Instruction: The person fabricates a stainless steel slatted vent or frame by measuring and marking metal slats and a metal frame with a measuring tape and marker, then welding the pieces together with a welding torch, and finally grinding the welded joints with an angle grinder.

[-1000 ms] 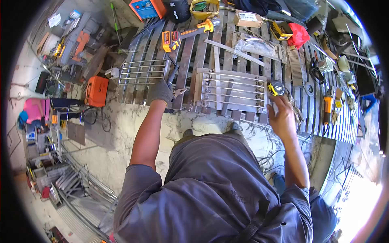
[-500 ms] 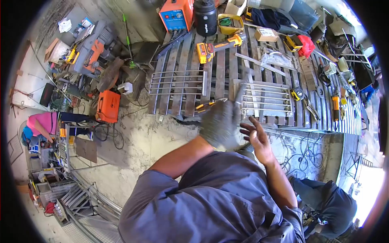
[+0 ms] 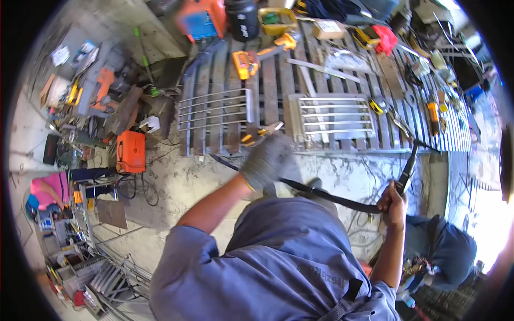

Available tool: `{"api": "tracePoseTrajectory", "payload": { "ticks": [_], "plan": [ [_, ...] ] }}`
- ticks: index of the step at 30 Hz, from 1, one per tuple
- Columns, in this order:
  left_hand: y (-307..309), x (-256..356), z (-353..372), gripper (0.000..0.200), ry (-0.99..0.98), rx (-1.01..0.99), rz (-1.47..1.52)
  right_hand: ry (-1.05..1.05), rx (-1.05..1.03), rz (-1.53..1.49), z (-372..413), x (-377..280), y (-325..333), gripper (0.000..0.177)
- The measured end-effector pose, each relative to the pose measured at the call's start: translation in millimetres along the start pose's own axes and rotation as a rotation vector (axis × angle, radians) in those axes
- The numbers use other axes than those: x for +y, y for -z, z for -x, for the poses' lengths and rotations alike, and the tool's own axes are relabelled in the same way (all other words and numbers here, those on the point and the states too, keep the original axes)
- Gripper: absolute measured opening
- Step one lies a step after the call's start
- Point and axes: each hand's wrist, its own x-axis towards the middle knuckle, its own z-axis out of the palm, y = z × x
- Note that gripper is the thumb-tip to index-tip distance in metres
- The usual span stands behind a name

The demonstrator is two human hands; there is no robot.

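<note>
My right hand, bare, is closed around the black handle of a welding torch. The torch points up and away, its head near the front edge of the slatted metal table. From my grip a black cable sags leftward and passes behind my left hand. That hand wears a grey glove and is smeared by motion; whether its fingers touch the cable cannot be seen. Pliers with yellow handles lie just beyond the glove. Two barred metal grilles rest on the table.
A yellow cordless tool, a tape measure and a welding machine sit on the table. An orange case stands on the floor at left. One person in pink bends at left; another in dark clothes crouches at right.
The torch has gone from beside my gloved left hand into my right hand, which has moved right and closed. My left hand has shifted left and the cable now stretches across. The view has shifted.
</note>
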Motion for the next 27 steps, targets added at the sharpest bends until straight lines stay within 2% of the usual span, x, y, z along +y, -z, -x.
{"api": "tracePoseTrajectory", "payload": {
  "ticks": [1,2,3,4,6,7,9,10,11,13,14,15,16,17,19,21,24,27],
  "plan": [
    [18,-12,-14,0.023,-0.012,-0.029,-0.16,0.117,-0.025,0.232,-9,3,36,0.022],
    [33,0,-24,0.012,0.18,-0.032,-0.195,0.176,0.084,0.359,-2,-9,36,0.021],
    [31,-32,-24,0.011,0.085,0.12,-0.23,0.236,0.184,0.494,1,-24,30,0.021],
    [36,-38,-32,0.014,0.207,0.072,-0.272,0.254,0.181,0.622,-5,-31,34,0.024],
    [25,-41,-41,0.015,0.214,0.096,-0.267,0.282,0.154,0.852,-29,-27,58,0.033],
    [17,-41,-45,0.016,0.223,0.111,-0.27,0.167,0.19,0.9,-34,-32,50,0.041],
    [-13,-60,-44,0.014,0.147,0.08,-0.316,0.275,0.139,0.926,-60,-9,61,0.054],
    [-27,-57,-45,0.013,0.107,0.067,-0.363,0.353,0.12,0.903,-64,-9,49,0.067],
    [-40,-55,-46,0.013,0.064,0.054,-0.409,0.338,0.071,0.916,-65,-17,37,0.078],
    [-65,-55,-44,0.012,0.149,0.021,-0.371,0.308,0.004,0.83,-70,-24,17,0.089],
    [-75,-52,-43,0.012,0.16,-0.008,-0.385,0.38,-0.046,0.807,-79,-18,15,0.094],
    [-84,-53,-41,0.011,0.172,-0.036,-0.397,0.296,-0.064,0.829,-81,-23,8,0.093],
    [-96,-61,-38,0.011,0.012,-0.039,-0.465,0.337,-0.083,0.825,-85,-21,3,0.092],
    [-105,-70,-33,0.012,0.022,-0.069,-0.496,0.376,-0.101,0.819,-91,-16,-1,0.092],
    [-116,-67,-30,0.013,0.042,-0.147,-0.55,0.69,-0.075,0.949,-103,-3,-11,0.083],
    [-118,-69,-31,0.018,0.071,-0.21,-0.573,0.355,-0.126,0.865,-100,-8,-18,0.079],
    [-120,-76,-31,0.019,0.071,-0.212,-0.515,0.584,-0.135,0.875,-107,13,-22,0.075],
    [-113,-87,-32,0.021,0.013,-0.195,-0.45,0.116,-0.188,0.681,-97,11,-35,0.069]
  ]
}}
